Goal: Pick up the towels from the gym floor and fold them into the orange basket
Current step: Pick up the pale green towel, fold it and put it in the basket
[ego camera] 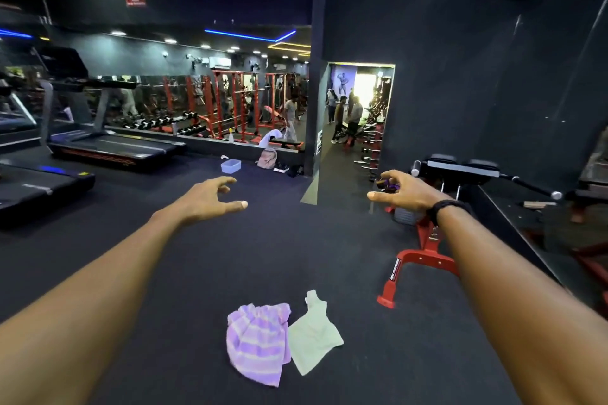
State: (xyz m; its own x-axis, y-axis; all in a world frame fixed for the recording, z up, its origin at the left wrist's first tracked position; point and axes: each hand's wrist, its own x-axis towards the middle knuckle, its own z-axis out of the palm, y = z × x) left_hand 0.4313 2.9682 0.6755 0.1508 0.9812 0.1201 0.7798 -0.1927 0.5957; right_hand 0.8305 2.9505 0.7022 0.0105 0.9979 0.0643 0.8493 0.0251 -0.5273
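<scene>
Purple striped towel (258, 342) lies crumpled, touching pale green towel (315, 335).

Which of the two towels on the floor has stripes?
The purple towel, on the left. It has pale stripes, while the light green towel touching its right edge is plain.

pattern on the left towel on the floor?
Purple with pale stripes, crumpled striped cloth towel; head view shows it clearly.

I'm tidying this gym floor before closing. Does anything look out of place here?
Yes. Two towels lie crumpled on the black floor below both outstretched hands: a purple striped towel and a pale green towel, edges touching. No orange basket is in view.
</scene>
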